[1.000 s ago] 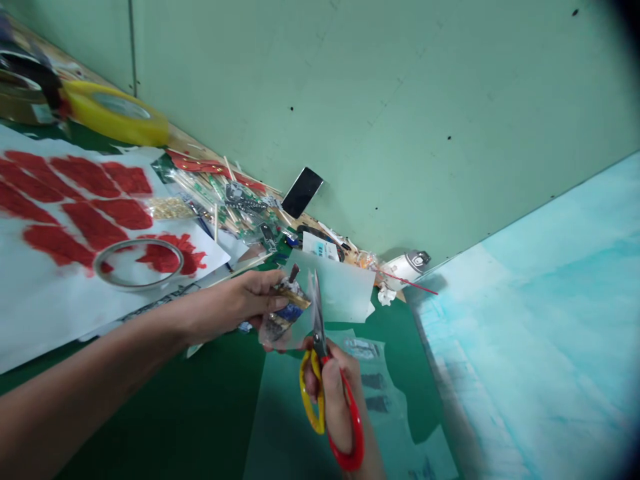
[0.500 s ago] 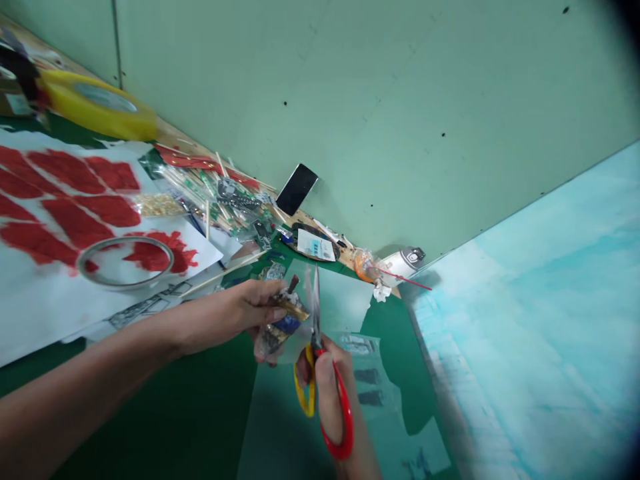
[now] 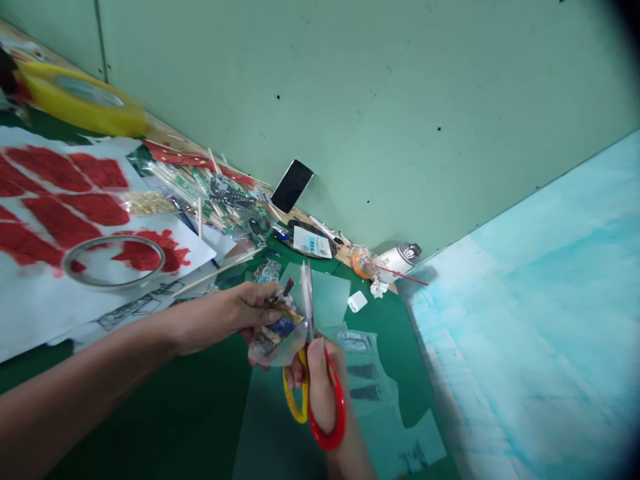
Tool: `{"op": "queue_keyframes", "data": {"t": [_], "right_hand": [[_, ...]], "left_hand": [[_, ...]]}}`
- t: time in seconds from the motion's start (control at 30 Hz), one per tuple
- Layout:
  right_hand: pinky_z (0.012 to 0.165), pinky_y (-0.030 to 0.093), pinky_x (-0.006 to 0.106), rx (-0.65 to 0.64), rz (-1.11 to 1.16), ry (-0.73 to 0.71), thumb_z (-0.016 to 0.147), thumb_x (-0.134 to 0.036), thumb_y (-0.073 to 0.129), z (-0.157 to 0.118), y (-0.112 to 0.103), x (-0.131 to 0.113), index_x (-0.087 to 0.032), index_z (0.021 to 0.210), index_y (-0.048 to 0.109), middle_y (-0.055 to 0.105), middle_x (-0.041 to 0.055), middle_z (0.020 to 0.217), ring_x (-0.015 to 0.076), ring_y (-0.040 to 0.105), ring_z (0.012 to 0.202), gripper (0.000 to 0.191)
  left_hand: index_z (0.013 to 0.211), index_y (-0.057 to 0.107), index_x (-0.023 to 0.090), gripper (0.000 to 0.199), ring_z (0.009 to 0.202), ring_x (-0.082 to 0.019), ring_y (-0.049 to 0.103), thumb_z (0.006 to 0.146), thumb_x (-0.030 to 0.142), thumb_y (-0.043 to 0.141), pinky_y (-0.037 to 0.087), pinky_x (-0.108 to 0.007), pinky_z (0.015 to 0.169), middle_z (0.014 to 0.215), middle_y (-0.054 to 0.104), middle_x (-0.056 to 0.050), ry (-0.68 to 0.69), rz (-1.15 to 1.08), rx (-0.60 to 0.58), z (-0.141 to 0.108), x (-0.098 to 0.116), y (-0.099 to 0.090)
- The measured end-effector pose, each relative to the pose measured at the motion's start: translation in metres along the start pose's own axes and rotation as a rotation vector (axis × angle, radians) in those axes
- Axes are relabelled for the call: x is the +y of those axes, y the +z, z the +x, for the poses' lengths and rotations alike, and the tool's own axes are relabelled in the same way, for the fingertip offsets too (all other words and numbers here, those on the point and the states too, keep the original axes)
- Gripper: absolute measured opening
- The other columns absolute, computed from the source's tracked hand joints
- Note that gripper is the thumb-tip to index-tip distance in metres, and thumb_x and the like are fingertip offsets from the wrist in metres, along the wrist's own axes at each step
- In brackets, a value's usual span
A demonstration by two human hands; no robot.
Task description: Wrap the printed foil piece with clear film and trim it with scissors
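Note:
My left hand (image 3: 257, 313) pinches a translucent sheet with a painted brown, gold and blue picture (image 3: 283, 323) on it. A clear margin of that sheet hangs below the fingers. In my right hand (image 3: 320, 380) are scissors (image 3: 308, 300) with one red and one yellow handle loop; thumb and fingers are through the loops. The blades point up and away, just right of the sheet, and look nearly closed. Whether they touch its edge I cannot tell. Beyond them a frosted sheet (image 3: 333, 293) lies on the green mat (image 3: 373, 327), beside a small white scrap (image 3: 357, 301).
Right of my hands lie translucent sheets with dark drawings (image 3: 365, 380). Along the wall are a phone (image 3: 293, 185), a spray can (image 3: 400, 258) and bagged sticks (image 3: 200, 190). Leftward are a red-painted paper (image 3: 65, 220), a tape ring (image 3: 114, 261) and a yellow tape roll (image 3: 83, 100).
The small white scrap now shows on the mat, and the frosted sheet beyond the blades shows less of its right side. Both hands and the scissors sit slightly further left in view.

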State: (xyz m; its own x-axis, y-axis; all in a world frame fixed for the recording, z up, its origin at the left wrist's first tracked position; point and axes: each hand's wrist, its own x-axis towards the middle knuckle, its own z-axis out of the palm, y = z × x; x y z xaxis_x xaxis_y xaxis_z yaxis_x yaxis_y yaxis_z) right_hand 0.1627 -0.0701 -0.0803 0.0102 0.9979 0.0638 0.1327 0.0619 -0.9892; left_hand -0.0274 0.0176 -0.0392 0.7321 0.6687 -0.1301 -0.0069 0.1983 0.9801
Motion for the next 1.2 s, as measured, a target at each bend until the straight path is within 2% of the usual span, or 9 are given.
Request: {"op": "queue_keyframes", "data": {"t": [0.13, 0.27, 0.37, 0.5, 0.6, 0.77, 0.97, 1.1, 1.2], "right_hand": [[0.042, 0.03, 0.023, 0.036, 0.055, 0.086, 0.094, -0.06, 0.047, 0.0, -0.001, 0.002, -0.019, 0.057, 0.046, 0.039, -0.0058, 0.046, 0.008, 0.04, 0.04, 0.055], [0.041, 0.034, 0.023, 0.182, 0.187, 0.063, 0.089, -0.067, 0.05, 0.012, -0.006, -0.003, -0.015, 0.078, 0.065, 0.038, -0.0079, 0.044, 0.009, 0.04, 0.038, 0.056], [0.045, 0.041, 0.024, 0.223, 0.167, 0.075, 0.087, -0.065, 0.056, 0.024, -0.014, -0.002, -0.014, 0.09, 0.07, 0.043, -0.0071, 0.047, 0.01, 0.046, 0.041, 0.053], [0.059, 0.052, 0.03, 0.148, 0.301, 0.079, 0.08, -0.041, 0.07, 0.03, -0.023, 0.006, -0.017, 0.11, 0.066, 0.058, -0.0046, 0.055, 0.0148, 0.059, 0.053, 0.038], [0.071, 0.057, 0.038, 0.024, 0.5, 0.083, 0.073, -0.023, 0.066, 0.027, -0.023, 0.005, -0.021, 0.108, 0.064, 0.064, -0.0028, 0.063, 0.0178, 0.065, 0.063, 0.035], [0.084, 0.055, 0.048, -0.006, 0.65, 0.038, 0.064, -0.013, 0.061, 0.026, -0.022, -0.012, -0.025, 0.121, 0.06, 0.071, 0.0015, 0.082, 0.0247, 0.069, 0.087, 0.059], [0.085, 0.053, 0.047, 0.067, 0.659, 0.018, 0.064, -0.018, 0.063, 0.028, -0.025, -0.024, -0.027, 0.124, 0.058, 0.07, 0.0033, 0.089, 0.0259, 0.067, 0.094, 0.061], [0.078, 0.054, 0.04, 0.148, 0.655, 0.057, 0.079, -0.037, 0.063, 0.027, -0.027, -0.023, -0.025, 0.115, 0.063, 0.066, 0.0027, 0.086, 0.0225, 0.066, 0.087, 0.037], [0.075, 0.055, 0.037, 0.129, 0.696, 0.054, 0.087, -0.052, 0.055, 0.028, -0.025, -0.021, -0.025, 0.112, 0.063, 0.067, 0.0032, 0.088, 0.0211, 0.067, 0.085, 0.038]], "left_hand": [[0.094, 0.067, 0.02, 0.025, 0.072, -0.021, 0.067, 0.084, 0.043, 0.066, 0.051, -0.027, 0.059, 0.086, 0.072, -0.006, -0.013, -0.031, -0.01, 0.004, -0.006, 0.002], [0.101, 0.068, 0.02, 0.029, 0.07, -0.021, 0.068, 0.083, 0.043, 0.068, 0.052, -0.028, 0.058, 0.088, 0.073, -0.007, -0.059, -0.073, -0.03, 0.007, -0.012, 0.0], [0.099, 0.071, 0.02, 0.026, 0.069, -0.021, 0.067, 0.081, 0.038, 0.069, 0.051, -0.028, 0.058, 0.09, 0.074, -0.007, -0.059, -0.132, 0.066, 0.008, -0.014, -0.003], [0.087, 0.073, 0.02, 0.016, 0.072, -0.02, 0.063, 0.075, 0.03, 0.068, 0.048, -0.026, 0.058, 0.087, 0.072, -0.006, -0.037, -0.141, 0.205, 0.009, -0.01, -0.002], [0.093, 0.07, 0.021, 0.023, 0.065, -0.018, 0.059, 0.072, 0.028, 0.069, 0.046, -0.026, 0.055, 0.08, 0.068, -0.003, -0.043, -0.159, 0.233, 0.008, -0.008, 0.001], [0.101, 0.066, 0.021, 0.031, 0.061, -0.013, 0.052, 0.071, 0.025, 0.07, 0.042, -0.023, 0.052, 0.076, 0.059, 0.0, 0.0, -0.105, 0.211, 0.007, -0.008, 0.0], [0.086, 0.073, 0.018, 0.016, 0.068, -0.015, 0.053, 0.071, 0.024, 0.071, 0.043, -0.022, 0.06, 0.079, 0.064, -0.003, 0.038, -0.039, 0.137, 0.008, -0.006, -0.001], [0.081, 0.076, 0.02, 0.013, 0.068, -0.015, 0.055, 0.07, 0.024, 0.072, 0.043, -0.022, 0.06, 0.079, 0.067, -0.004, -0.004, -0.082, 0.121, 0.01, -0.009, 0.004], [0.075, 0.077, 0.02, 0.009, 0.065, -0.015, 0.055, 0.068, 0.023, 0.073, 0.043, -0.022, 0.057, 0.076, 0.067, -0.004, -0.032, -0.081, 0.114, 0.014, -0.013, 0.008]]}}
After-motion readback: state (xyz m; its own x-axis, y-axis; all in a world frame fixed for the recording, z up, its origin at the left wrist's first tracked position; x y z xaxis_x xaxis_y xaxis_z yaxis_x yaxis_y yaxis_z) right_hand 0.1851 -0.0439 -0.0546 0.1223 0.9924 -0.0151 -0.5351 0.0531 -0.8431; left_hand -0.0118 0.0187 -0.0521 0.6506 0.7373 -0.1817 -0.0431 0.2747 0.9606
